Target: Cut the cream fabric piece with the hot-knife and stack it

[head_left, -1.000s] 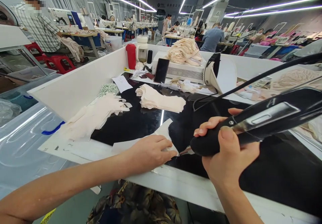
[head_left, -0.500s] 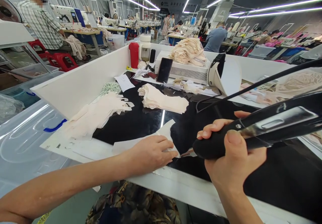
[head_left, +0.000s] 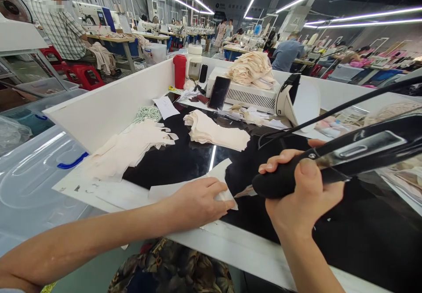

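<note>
Rows of sewing stations under strip lights fill the top of the frame; below them my black glossy surface runs across the middle, walled in white. At left centre lies a fanned heap of cream fabric pieces, and a neater stack sits just above centre.

Right of centre, my right hand is closed around the black handle of the corded cutting tool, whose metal tip points left, just beside the white piece. That piece lies flat at lower centre, near the front edge. My left hand is spread flat on it, fingers close to the tip.

To do this well, I judge I should press the piece firmly so it cannot creep, keep my fingertips behind the tip's line, and guide the tool slowly with a steady wrist.
</note>
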`<state>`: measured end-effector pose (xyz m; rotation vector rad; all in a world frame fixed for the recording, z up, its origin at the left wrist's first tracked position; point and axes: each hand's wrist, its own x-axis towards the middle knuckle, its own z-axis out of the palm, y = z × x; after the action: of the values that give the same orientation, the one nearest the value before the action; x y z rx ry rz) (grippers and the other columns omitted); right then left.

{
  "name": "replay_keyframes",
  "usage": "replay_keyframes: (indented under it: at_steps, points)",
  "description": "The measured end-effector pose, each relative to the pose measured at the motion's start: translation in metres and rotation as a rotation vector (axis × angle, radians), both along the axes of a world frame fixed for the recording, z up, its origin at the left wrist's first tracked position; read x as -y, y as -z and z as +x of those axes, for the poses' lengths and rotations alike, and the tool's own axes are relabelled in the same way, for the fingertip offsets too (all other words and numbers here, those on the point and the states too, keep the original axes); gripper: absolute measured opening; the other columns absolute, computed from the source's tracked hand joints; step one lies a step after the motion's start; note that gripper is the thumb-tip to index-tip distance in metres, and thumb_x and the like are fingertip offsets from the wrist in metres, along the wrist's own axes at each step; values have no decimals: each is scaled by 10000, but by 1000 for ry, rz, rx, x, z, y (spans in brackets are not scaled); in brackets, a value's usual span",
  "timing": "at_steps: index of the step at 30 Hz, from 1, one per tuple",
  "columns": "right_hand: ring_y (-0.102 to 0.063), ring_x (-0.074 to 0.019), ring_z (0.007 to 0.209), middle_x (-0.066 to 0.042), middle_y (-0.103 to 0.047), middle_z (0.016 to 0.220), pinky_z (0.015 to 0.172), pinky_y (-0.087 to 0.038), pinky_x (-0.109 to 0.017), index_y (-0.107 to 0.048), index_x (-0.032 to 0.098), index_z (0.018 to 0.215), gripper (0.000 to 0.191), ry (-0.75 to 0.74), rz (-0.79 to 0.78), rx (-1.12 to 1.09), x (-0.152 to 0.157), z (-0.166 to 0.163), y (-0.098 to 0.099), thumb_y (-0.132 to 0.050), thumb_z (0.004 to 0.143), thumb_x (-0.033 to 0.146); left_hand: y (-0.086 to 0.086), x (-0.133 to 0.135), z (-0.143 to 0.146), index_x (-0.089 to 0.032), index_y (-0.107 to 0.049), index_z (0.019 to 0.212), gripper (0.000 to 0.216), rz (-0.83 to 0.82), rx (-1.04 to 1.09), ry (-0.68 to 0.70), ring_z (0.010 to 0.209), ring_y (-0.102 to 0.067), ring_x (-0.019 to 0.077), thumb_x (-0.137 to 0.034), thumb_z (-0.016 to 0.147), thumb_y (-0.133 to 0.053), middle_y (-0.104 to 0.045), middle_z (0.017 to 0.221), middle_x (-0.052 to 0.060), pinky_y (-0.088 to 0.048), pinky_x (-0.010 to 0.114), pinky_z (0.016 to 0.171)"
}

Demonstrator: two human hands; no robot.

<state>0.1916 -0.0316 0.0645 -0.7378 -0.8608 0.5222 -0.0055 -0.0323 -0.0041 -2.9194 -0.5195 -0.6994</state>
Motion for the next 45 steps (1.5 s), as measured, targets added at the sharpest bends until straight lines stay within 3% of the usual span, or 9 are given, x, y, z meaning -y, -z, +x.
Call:
replay_keyframes:
  at_steps: [12, 29, 32, 38, 41, 45]
  points:
    - [-635, -155, 503, 83, -711, 740, 504, -590, -287, -652, 252, 1144, 454, -19, -2, 12, -3, -4, 2, -928, 796, 349, 1, 1, -2, -218, -815, 1360, 251, -56, 5, -37, 1273, -695, 305, -270, 1153, -683, -734, 1266, 193, -611, 409, 1123]
    - [-630, -146, 504, 91, -690, 722, 501, -569, -267, -634, 257, 1136, 462, -5, 8, 14, -18, -13, 2, -935, 807, 377, 6, 0, -2, -240, -836, 1361, 262, -67, 61, -38, 1238, -697, 294, -293, 1144, -699, -721, 1309, 184, -614, 410, 1128]
    - [-636, -148, 509, 87, -695, 732, 511, -588, -279, -642, 260, 1131, 465, -9, -7, 15, -12, -12, 1, -950, 806, 384, 6, 11, 2, -224, -803, 1376, 259, -52, 28, -71, 1284, -695, 294, -284, 1139, -720, -742, 1285, 180, -601, 409, 1143]
    - [-639, -155, 507, 76, -713, 732, 513, -612, -290, -688, 254, 1124, 421, -55, -38, 30, 15, -6, -1, -934, 787, 310, -2, 53, 8, -157, -705, 1468, 468, -51, -21, -134, 1323, -706, 300, -468, 1125, -770, -779, 1316, 175, -579, 410, 1177]
    - [-635, -161, 502, 75, -715, 725, 497, -604, -287, -696, 257, 1124, 424, -63, -28, 39, 23, -4, -1, -941, 783, 319, -7, 55, 6, -112, -746, 1353, 350, -7, -8, -110, 1306, -719, 261, -412, 1181, -687, -790, 1319, 162, -567, 361, 1192]
    - [-638, -161, 496, 73, -716, 718, 494, -594, -284, -704, 255, 1109, 404, -59, -6, 39, 25, -5, 0, -953, 798, 326, -7, 33, 1, -129, -772, 1186, 277, -22, -8, -23, 1242, -744, 234, -300, 1231, -559, -804, 1212, 124, -578, 349, 1199]
